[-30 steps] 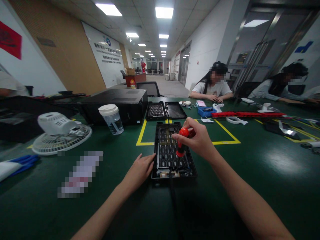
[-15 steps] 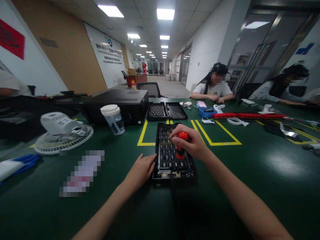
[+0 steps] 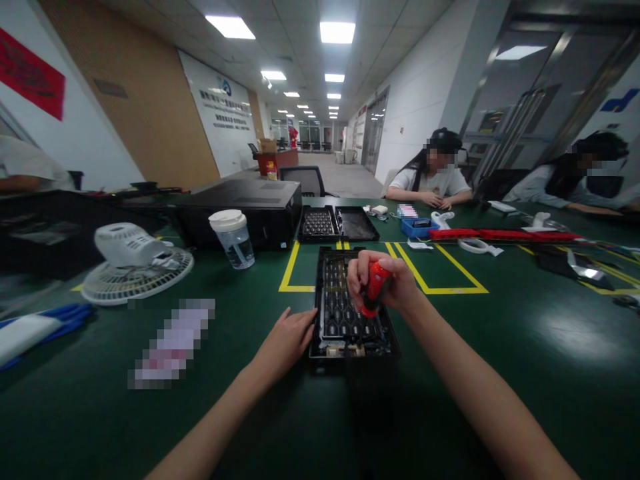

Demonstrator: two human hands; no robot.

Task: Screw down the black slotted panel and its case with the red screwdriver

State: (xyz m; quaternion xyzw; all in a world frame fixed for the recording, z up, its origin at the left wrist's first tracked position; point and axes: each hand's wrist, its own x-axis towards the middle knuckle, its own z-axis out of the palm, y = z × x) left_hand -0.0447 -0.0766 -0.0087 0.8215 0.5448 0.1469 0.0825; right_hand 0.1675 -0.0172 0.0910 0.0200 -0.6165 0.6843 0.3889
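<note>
A black rectangular case (image 3: 334,325) with rows of dark rounded shapes inside lies on the green table in front of me. My right hand (image 3: 387,277) is closed around the red and black handle of a screwdriver (image 3: 376,287), above the case's right half. The tool leans, and its tip is too dark to make out against the near right part of the case. My left hand (image 3: 290,337) rests against the case's left edge with its fingers stretched out, steady on the rim. Pale parts and dark wires show at the near end of the case.
Left of me are a white fan (image 3: 135,263), a lidded plastic cup (image 3: 233,240) and blue-and-white gloves (image 3: 43,330). Behind stand a black box (image 3: 240,207) and a second opened case (image 3: 319,224). A blue tray (image 3: 419,228) sits farther right, near a seated person (image 3: 433,177).
The screwdriver has gone from nearly upright to a tilt, its handle leaning right, and my right hand has turned and shifted slightly right. My left hand stays at the case's edge.
</note>
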